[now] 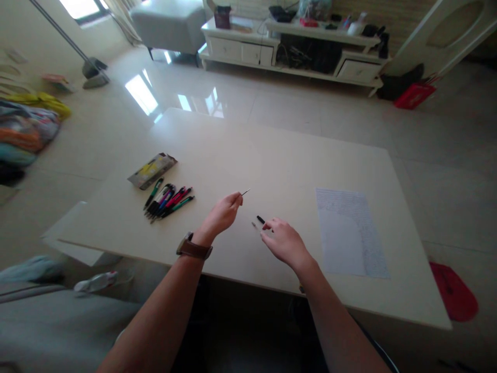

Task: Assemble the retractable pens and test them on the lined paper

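1. A pen appears to be in pieces at a table (279,160), all left of the paper (341,233): a thin rod (245,192), a black piece (260,219) and a small tip (253,225).
2. The left hand (223,212), well left of the paper, pinches the rod between thumb and fingers, its end pointing outward.
3. The right hand (285,241), nearer the paper on the same side, curls over the black piece; whether its fingertips grasp it cannot be told.
4. The work looks midway: rod, black piece and tip are apart, left unjoined, while the bunched pens (177,197) appear whole.
5. The count: two hands, one rod, one black piece, one tip, one paper, one box (152,171). The pens, far left of the paper beside the box, number roughly ten; overlap prevents an exact tally.
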A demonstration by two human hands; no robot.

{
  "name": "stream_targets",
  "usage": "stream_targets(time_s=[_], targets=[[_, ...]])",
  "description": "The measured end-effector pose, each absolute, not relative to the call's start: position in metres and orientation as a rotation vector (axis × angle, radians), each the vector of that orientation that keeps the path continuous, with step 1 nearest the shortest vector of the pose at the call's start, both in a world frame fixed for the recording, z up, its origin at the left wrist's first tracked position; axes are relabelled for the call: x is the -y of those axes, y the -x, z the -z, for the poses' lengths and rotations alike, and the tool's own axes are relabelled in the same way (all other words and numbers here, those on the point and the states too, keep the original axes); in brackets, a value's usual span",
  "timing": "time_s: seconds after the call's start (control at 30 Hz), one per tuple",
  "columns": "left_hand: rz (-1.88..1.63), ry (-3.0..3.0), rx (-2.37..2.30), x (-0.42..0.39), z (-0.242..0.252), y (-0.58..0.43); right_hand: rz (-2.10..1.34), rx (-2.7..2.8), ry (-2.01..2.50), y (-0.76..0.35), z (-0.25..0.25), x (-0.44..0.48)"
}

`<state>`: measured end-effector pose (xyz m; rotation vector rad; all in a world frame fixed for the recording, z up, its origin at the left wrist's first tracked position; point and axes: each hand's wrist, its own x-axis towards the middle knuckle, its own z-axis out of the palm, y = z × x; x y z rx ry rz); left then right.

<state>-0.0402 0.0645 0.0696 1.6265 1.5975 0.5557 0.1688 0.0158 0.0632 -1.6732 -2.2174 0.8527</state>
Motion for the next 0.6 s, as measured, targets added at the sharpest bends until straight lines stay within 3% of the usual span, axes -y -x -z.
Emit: stream_targets(time_s=[0.23, 0.37, 0.47, 0.6], targets=[[-0.32, -1.567, -1.664, -0.062, -0.065, 0.049, -0.876, 2.147, 1.636, -0.162, -0.078, -0.019], [-0.142, -1.563, -1.829, -0.061, -0.057, 0.06, -1.18, 2.043, 1.17, -0.155, -0.128, -0.008], [0.013, -1.549, -1.894, -0.06, -0.047, 0.068, -1.015, 2.002, 0.895, -0.154, -0.175, 0.026], [0.1, -1.532, -1.911, -0.058, -0.034, 0.072, -1.044, 1.668, 1.013, -0.165, -0.215, 0.091]])
